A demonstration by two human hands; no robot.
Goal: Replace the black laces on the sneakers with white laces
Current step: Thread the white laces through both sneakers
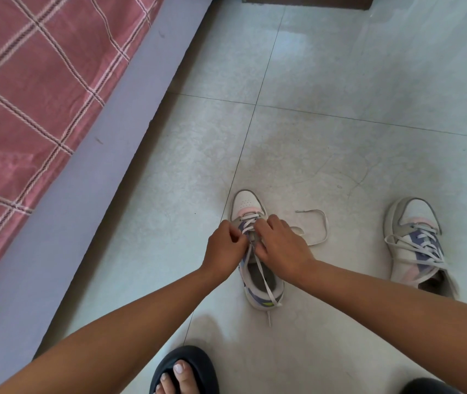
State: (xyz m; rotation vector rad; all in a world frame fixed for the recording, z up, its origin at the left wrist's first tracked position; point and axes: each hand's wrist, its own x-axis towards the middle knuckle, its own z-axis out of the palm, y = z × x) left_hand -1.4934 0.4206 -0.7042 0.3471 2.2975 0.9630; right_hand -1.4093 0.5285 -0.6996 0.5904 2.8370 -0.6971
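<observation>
Pale tiled floor beside a bed with a pink checked cover: white lace being threaded into the nearer sneaker.

Left hand (222, 248) and right hand (279, 245) both pinch the white lace (263, 277) at the mid eyelets of the sneaker (245, 201), fingers curled tight; loose ends trail over the heel and out to the right. Second sneaker (410, 245), well apart on the right, looks already laced. Best to keep the lace flat, pull each crossing snug, and even both ends.
</observation>
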